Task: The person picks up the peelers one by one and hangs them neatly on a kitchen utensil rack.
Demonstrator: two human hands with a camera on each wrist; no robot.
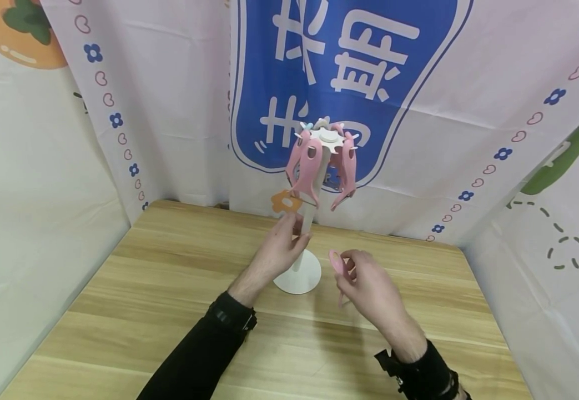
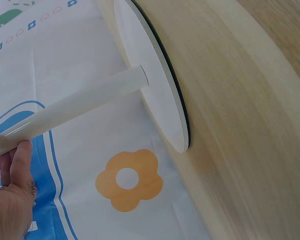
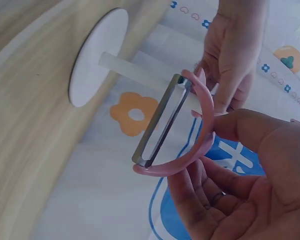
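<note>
A white stand with a round base (image 1: 303, 280) and an upright pole (image 2: 90, 100) is on the table. My left hand (image 1: 281, 241) grips the pole below its top. Several pink peelers (image 1: 310, 169) hang from the pegs of the white top disc (image 1: 327, 136). To the right of the stand, my right hand (image 1: 371, 283) pinches a pink peeler (image 3: 207, 120) between thumb and fingers, apart from the stand. Its metal blade (image 3: 160, 125) faces the base in the right wrist view. Parts of its handle are hidden by my fingers.
The wooden table (image 1: 169, 266) runs back to a white cloth (image 1: 184, 111) with a blue printed sign (image 1: 349, 66). Cloth walls (image 1: 29, 194) also close in the left and right sides. An orange printed flower (image 2: 150, 170) shows behind the pole.
</note>
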